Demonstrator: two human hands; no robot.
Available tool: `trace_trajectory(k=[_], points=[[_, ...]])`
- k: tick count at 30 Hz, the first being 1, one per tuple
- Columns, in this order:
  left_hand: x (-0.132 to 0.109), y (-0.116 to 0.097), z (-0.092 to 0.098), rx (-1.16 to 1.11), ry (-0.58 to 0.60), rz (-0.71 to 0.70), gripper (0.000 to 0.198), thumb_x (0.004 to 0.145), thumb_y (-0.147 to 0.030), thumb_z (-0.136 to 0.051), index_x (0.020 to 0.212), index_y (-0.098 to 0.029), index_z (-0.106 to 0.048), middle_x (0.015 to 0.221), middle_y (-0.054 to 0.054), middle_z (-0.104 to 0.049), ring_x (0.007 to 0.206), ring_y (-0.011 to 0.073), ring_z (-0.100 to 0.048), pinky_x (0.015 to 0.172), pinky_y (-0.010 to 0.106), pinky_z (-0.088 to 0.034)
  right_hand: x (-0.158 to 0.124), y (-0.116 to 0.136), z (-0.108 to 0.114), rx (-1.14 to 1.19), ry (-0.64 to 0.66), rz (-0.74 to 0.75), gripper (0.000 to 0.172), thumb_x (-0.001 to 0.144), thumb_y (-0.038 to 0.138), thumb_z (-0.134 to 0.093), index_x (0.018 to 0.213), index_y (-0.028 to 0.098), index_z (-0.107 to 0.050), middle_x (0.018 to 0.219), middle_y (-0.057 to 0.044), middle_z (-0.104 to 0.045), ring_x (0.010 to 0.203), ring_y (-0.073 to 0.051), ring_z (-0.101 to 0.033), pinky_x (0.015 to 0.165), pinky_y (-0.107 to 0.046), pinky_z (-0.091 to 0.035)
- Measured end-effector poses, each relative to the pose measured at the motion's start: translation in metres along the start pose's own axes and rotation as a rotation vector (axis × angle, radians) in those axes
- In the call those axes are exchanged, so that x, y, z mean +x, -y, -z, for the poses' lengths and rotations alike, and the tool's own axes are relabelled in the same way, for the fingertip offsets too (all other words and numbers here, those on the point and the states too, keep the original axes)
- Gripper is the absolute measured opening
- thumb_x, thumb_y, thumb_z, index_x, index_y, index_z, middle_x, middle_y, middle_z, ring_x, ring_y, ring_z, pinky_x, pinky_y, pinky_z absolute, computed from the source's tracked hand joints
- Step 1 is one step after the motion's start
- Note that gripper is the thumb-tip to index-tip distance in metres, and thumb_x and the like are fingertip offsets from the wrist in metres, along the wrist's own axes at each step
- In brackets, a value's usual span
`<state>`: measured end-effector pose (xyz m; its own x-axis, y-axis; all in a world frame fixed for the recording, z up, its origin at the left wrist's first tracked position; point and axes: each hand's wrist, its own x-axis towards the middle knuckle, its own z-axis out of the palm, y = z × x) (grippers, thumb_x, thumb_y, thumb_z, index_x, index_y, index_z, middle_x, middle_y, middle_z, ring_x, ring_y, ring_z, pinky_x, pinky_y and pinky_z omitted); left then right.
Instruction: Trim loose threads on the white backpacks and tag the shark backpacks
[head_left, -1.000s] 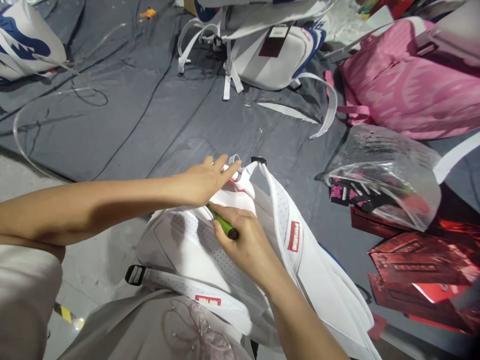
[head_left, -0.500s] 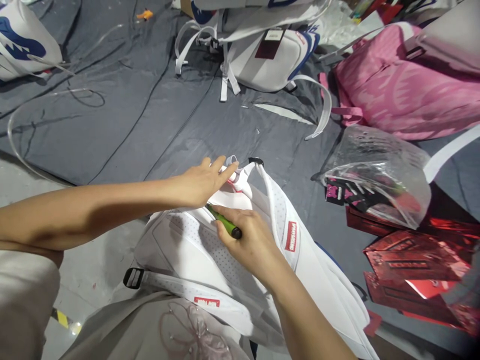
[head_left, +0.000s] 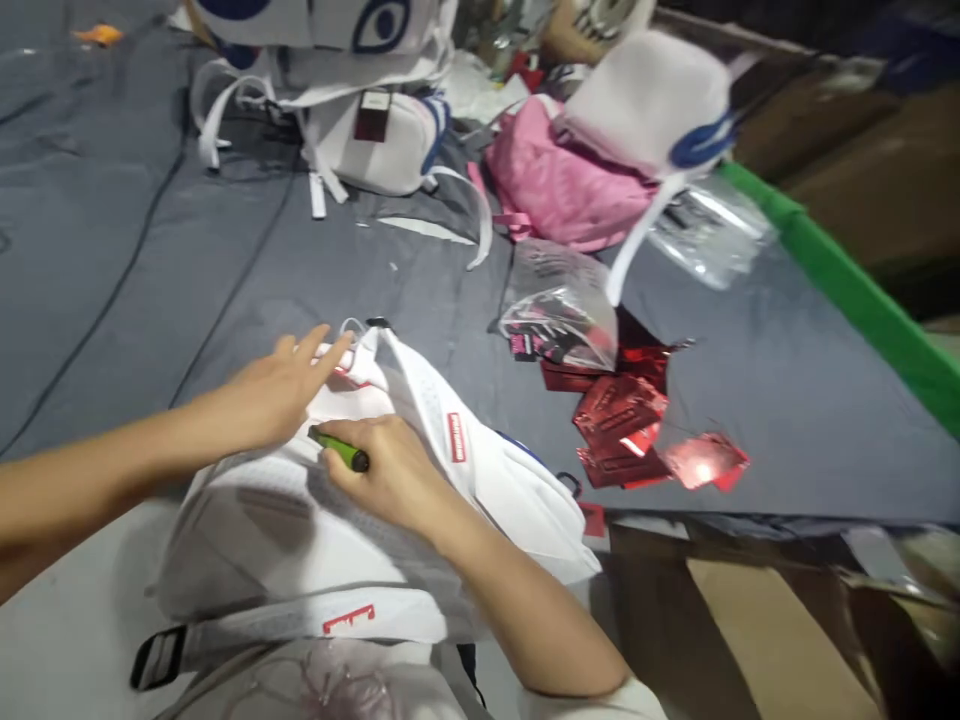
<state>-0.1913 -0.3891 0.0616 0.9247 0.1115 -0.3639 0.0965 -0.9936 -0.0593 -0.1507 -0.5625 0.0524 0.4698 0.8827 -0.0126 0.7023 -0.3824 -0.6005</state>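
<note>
A white backpack (head_left: 262,540) lies in front of me against my body, straps facing up and red labels on them. My right hand (head_left: 390,470) is closed around a green handheld tool (head_left: 343,450) with black ends, its tip on the pack's upper back panel. I cannot make out exactly what kind of tool it is. My left hand (head_left: 277,395) rests flat near the top of the pack, fingers stretched out beside the hanging loop and a white, red-edged part.
A grey-covered table (head_left: 810,400) lies ahead. On it are more white backpacks (head_left: 367,140), a pink bag (head_left: 562,180), a clear plastic bag (head_left: 562,300) and red shiny packets (head_left: 622,410). A green edge (head_left: 847,260) runs along the right; cardboard (head_left: 780,630) is at lower right.
The view has swung to the right, so everything sits further left and more of the table's right side shows. Both hands keep about the same place on the backpack.
</note>
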Motion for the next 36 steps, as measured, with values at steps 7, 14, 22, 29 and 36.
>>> trace_trajectory(k=[7, 14, 22, 29, 36], points=[[0.004, 0.010, -0.015, 0.016, -0.095, -0.075, 0.092, 0.083, -0.015, -0.052, 0.159, -0.020, 0.000, 0.161, 0.018, -0.021, 0.132, 0.0401, -0.043, 0.093, 0.046, -0.053, -0.014, -0.006, 0.018, 0.281, -0.033, 0.117, 0.014, 0.091, 0.024, -0.058, 0.098, 0.023, -0.070, 0.105, -0.002, -0.074, 0.094, -0.015, -0.067, 0.087, -0.026, -0.046], [0.009, 0.007, -0.015, -0.011, -0.050, -0.018, 0.092, 0.082, -0.017, -0.053, 0.160, -0.022, -0.004, 0.162, 0.017, -0.022, 0.134, 0.0403, -0.043, 0.092, 0.047, -0.055, -0.030, -0.128, 0.091, 0.015, -0.782, -0.296, 0.022, 0.095, 0.022, -0.041, 0.104, 0.020, -0.061, 0.100, -0.008, -0.070, 0.091, -0.019, -0.066, 0.086, -0.034, -0.050], [0.015, 0.004, -0.014, -0.004, 0.043, 0.029, 0.094, 0.083, -0.015, -0.053, 0.160, -0.023, 0.002, 0.165, 0.014, -0.012, 0.138, 0.0383, -0.037, 0.091, 0.045, -0.055, 0.026, -0.301, 0.081, -0.215, -0.412, -1.017, 0.048, 0.083, 0.041, -0.070, 0.119, 0.010, -0.060, 0.123, -0.025, -0.061, 0.110, -0.032, -0.063, 0.090, -0.039, -0.048], [0.014, 0.004, -0.015, 0.004, 0.026, 0.032, 0.094, 0.083, -0.014, -0.054, 0.160, -0.023, 0.000, 0.164, 0.015, -0.014, 0.137, 0.0381, -0.038, 0.089, 0.043, -0.055, 0.024, -0.324, 0.093, -0.171, -0.354, -0.994, 0.037, 0.080, 0.033, -0.071, 0.108, 0.009, -0.065, 0.099, -0.015, -0.071, 0.093, -0.026, -0.067, 0.078, -0.031, -0.049], [0.016, 0.000, -0.010, 0.008, 0.005, 0.026, 0.095, 0.081, -0.011, -0.058, 0.160, -0.019, -0.004, 0.164, 0.017, -0.016, 0.134, 0.0376, -0.041, 0.090, 0.041, -0.054, -0.005, -0.276, 0.103, -0.211, -0.414, -0.739, 0.022, 0.084, 0.025, -0.054, 0.091, 0.013, -0.071, 0.078, -0.008, -0.071, 0.073, -0.021, -0.064, 0.065, -0.027, -0.042]])
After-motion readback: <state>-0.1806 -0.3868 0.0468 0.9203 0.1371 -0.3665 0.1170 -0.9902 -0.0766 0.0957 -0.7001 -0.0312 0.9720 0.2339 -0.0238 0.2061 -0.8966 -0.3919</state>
